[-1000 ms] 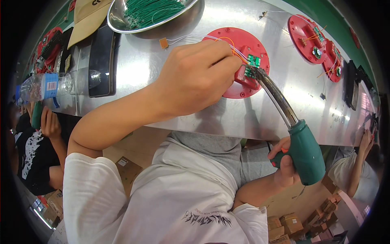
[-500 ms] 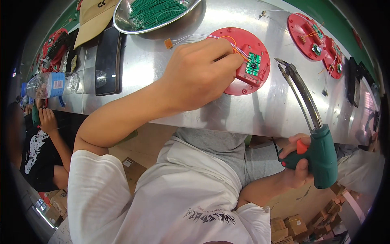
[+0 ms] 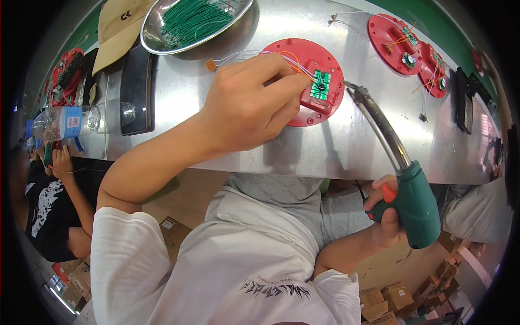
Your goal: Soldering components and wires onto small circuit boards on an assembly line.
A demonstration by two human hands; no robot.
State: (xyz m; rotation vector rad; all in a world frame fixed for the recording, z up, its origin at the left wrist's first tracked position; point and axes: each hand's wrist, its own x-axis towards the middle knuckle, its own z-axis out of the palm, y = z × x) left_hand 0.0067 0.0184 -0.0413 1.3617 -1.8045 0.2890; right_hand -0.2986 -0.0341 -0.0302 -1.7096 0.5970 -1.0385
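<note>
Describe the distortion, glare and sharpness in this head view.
Head view: fisheye bends the steel table edge into an arc, with black corners; soft glare streaks the steel and the soldering gun's metal barrel; the left hand and green circuit board are sharp, the rim softer.

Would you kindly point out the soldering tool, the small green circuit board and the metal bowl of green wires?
soldering tool [image 3: 416, 208]: head view, on its green handle.
green circuit board [image 3: 320, 86]: head view, on the board's middle.
metal bowl [image 3: 238, 16]: head view, on its right rim.
</note>
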